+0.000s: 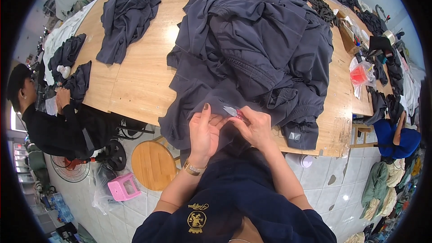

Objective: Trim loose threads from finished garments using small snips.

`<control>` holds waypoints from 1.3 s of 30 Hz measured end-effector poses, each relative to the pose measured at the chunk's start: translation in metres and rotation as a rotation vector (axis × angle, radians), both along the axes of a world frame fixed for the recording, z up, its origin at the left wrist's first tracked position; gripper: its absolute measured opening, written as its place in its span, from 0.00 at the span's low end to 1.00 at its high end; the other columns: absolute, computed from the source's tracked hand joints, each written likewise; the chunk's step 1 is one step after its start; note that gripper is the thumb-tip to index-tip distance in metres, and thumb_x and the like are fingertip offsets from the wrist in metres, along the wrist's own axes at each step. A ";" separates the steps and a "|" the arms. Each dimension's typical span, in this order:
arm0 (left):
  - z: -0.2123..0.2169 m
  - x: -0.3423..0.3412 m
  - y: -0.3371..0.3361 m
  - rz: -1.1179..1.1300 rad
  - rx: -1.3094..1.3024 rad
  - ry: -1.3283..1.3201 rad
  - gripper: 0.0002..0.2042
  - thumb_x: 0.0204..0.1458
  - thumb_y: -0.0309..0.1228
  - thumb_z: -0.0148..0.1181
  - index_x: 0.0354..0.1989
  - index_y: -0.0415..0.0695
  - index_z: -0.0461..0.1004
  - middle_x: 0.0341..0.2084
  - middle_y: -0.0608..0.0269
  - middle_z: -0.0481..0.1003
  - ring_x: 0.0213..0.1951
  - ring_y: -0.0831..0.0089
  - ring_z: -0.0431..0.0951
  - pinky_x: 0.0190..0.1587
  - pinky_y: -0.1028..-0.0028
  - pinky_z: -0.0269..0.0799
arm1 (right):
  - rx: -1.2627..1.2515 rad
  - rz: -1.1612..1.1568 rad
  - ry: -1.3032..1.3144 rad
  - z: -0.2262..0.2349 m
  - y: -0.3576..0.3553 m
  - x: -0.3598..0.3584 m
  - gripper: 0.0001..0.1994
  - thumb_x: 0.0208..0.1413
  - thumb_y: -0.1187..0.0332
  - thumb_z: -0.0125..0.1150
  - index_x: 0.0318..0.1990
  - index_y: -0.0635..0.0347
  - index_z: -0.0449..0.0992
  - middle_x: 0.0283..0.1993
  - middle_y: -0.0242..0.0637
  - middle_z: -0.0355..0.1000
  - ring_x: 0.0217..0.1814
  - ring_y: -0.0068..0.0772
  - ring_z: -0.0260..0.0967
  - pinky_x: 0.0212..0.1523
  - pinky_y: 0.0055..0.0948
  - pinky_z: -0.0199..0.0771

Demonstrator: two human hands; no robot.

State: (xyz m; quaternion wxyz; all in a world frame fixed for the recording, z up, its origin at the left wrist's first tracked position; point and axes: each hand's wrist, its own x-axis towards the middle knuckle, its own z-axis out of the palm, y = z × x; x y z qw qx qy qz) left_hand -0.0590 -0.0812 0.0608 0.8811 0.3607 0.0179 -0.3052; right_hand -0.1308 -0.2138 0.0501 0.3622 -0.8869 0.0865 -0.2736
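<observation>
My right hand (256, 127) is closed around a small pair of thread snips (231, 110) with a red grip and pale metal blades pointing up and left. Just left of the blades is my left hand (204, 133), palm turned up, thumb raised and fingers apart. No thing shows in it; a fine thread would be too small to make out. Under and beyond both hands spreads a large heap of dark grey garments (256, 40) with gathered elastic waistbands. One garment's edge hangs over the near table edge. A small light label patch (294, 136) lies at the heap's right corner.
The heap lies on a wooden table (139, 65). Another dark garment (128, 18) lies farther left. A person in black (54, 121) works at the left; a person in blue (398, 137) is at the right. A round wooden stool (153, 165), pink stool (123, 187) and fan (69, 167) stand on the floor.
</observation>
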 end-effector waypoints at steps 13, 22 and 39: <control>0.000 0.001 0.001 -0.003 0.006 -0.041 0.14 0.59 0.36 0.48 0.37 0.36 0.73 0.34 0.54 0.77 0.38 0.66 0.78 0.44 0.67 0.74 | -0.142 -0.007 -0.034 -0.003 -0.003 0.000 0.17 0.43 0.55 0.66 0.23 0.58 0.69 0.15 0.34 0.64 0.15 0.37 0.63 0.18 0.30 0.59; 0.001 -0.001 -0.001 -0.009 -0.004 -0.038 0.14 0.60 0.37 0.48 0.38 0.37 0.72 0.35 0.55 0.77 0.39 0.67 0.78 0.46 0.65 0.74 | 0.674 -0.031 -0.046 -0.008 0.005 0.005 0.09 0.50 0.68 0.64 0.30 0.63 0.71 0.19 0.29 0.65 0.19 0.14 0.56 0.21 0.18 0.57; 0.000 -0.003 0.003 -0.036 -0.030 -0.038 0.15 0.61 0.37 0.45 0.38 0.37 0.72 0.36 0.56 0.76 0.38 0.70 0.77 0.46 0.66 0.74 | 0.769 -0.086 -0.146 -0.005 0.015 0.002 0.14 0.45 0.74 0.68 0.39 0.64 0.72 0.24 0.18 0.62 0.19 0.04 0.46 0.19 0.10 0.45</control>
